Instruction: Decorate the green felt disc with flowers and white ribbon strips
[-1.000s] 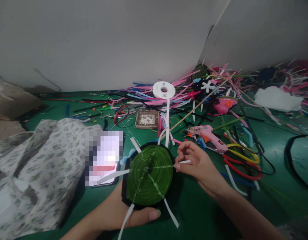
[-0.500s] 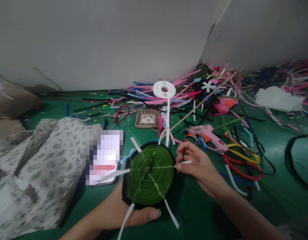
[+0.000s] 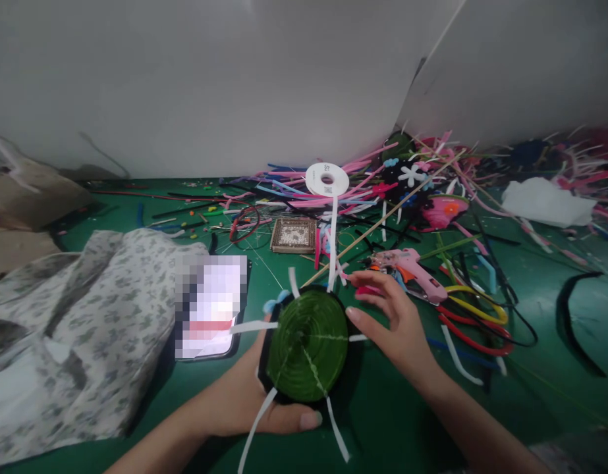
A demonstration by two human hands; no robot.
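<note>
Left hand [image 3: 244, 408] is closed on the green coiled disc [image 3: 308, 345]: thumb pressed under its lower edge, fingers hidden behind it. The disc is tilted up toward the camera, just above the green table [image 3: 383, 421] and right of the phone [image 3: 209, 306]. White ribbon strips [image 3: 251, 326] stick out around its rim like spokes. One runs up to the ribbon spool [image 3: 327, 179].

Right hand [image 3: 397, 322] is open with fingers spread, gripping nothing. Its thumb sits right at the disc's right edge; contact is too close to call.

Risks, as I judge them:
- Only one hand holds the disc. If the thumb slackens, the coil could slip or its rings could spring loose.
- The strip ends hang free, so a brush from the open hand could pull one out of line.
- The strip to the spool looks uncut. Tilting the disc away could drag the spool through the pipe cleaner pile [image 3: 432, 178].
- The pink glue gun [image 3: 412, 266] lies just beside the right hand's fingertips [image 3: 359, 278]. I can't tell if it's hot. If it is, there's a burn risk.
</note>
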